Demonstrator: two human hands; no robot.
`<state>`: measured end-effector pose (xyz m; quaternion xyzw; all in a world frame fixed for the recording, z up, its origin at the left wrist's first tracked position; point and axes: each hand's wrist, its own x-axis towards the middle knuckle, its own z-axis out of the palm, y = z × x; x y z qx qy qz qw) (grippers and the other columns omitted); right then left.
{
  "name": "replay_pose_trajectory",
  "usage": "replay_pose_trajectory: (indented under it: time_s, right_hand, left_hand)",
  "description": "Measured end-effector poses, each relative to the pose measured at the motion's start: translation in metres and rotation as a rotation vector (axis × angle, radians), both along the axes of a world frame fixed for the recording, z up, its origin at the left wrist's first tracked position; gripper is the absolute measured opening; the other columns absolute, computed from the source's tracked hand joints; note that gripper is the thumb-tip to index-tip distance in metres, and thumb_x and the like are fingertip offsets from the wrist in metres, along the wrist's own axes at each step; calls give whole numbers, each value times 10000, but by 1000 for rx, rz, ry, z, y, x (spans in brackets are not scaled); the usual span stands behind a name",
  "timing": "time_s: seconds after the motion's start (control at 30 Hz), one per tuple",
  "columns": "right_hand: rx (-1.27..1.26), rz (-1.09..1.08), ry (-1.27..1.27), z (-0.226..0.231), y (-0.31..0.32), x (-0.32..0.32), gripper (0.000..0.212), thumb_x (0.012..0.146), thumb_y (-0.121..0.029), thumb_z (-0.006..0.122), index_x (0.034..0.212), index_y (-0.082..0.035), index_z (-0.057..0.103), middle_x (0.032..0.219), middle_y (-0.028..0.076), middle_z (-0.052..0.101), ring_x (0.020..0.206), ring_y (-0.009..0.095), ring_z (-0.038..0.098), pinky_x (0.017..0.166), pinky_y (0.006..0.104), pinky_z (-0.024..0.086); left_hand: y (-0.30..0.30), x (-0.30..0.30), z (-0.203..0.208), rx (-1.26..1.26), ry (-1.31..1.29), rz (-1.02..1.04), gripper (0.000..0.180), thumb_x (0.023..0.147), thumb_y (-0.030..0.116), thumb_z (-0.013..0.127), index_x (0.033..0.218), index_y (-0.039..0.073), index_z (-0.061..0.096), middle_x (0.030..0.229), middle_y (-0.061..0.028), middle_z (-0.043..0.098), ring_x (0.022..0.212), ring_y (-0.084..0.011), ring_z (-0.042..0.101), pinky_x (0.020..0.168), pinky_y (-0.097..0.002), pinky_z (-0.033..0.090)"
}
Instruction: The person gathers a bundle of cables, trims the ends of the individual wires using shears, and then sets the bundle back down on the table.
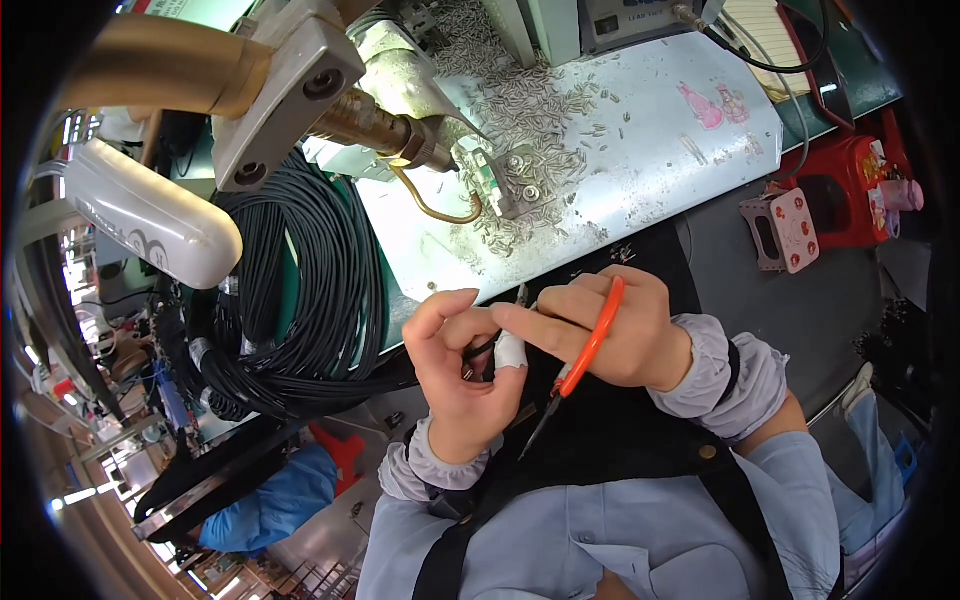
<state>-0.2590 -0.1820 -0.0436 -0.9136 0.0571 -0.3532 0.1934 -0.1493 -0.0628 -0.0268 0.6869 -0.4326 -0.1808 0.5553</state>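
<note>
My left hand (460, 375) is closed in a pinch on a black cable (482, 350), which passes between the curled fingers; one finger wears a white wrap (510, 350). My right hand (610, 325) is closed around orange-handled scissors (592, 350), whose dark pointed blades slant down toward my apron. The right fingertips meet the left ones at a small metallic piece (523, 294) at the cable's end; its exact shape is mostly hidden. Both hands are just in front of the white work plate (640, 150).
Many small metal pins (515, 100) lie scattered over the plate around a metal fixture (520, 180). A machine head (420, 145) and white lamp (150, 215) stand left. Coiled black cable (310, 270) hangs beside the plate. A red stool (850, 190) stands right.
</note>
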Motion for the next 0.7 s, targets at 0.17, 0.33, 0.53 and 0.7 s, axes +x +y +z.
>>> replay_pose_trajectory:
  time_s: [0.17, 0.33, 0.53, 0.7]
  right_hand:
    - [-20, -51, -118, -8, 2, 4, 300, 671, -110, 580, 966, -82, 621, 748, 21, 573, 538, 109, 552, 425, 200, 402]
    - [88, -59, -195, -13, 3, 2, 204, 690, -102, 624, 892, -75, 629, 729, 35, 582, 545, 116, 555, 428, 205, 404]
    - [1164, 94, -69, -1, 7, 3, 110, 746, -106, 645, 824, -39, 605, 726, 44, 594, 557, 110, 569, 426, 199, 405]
    - [1902, 236, 264, 22, -8, 2, 107, 800, -98, 592, 841, -3, 565, 731, 48, 590, 592, 110, 585, 450, 182, 406]
  left_hand:
    - [-1, 4, 5, 42, 219, -31, 529, 666, -123, 534, 1110, 27, 289, 747, -26, 499, 565, -21, 373, 472, -147, 245]
    - [0, 4, 5, 42, 162, -25, 505, 679, -103, 566, 1092, 26, 306, 743, -27, 509, 547, -22, 372, 462, -145, 250]
    - [7, 6, -8, -43, -313, -24, 445, 671, -90, 594, 1041, 8, 366, 754, -57, 541, 523, -42, 406, 441, -152, 287]
    - [1, 9, -8, -118, -278, -59, 354, 656, -90, 610, 966, -9, 459, 739, -90, 562, 505, -79, 454, 431, -164, 324]
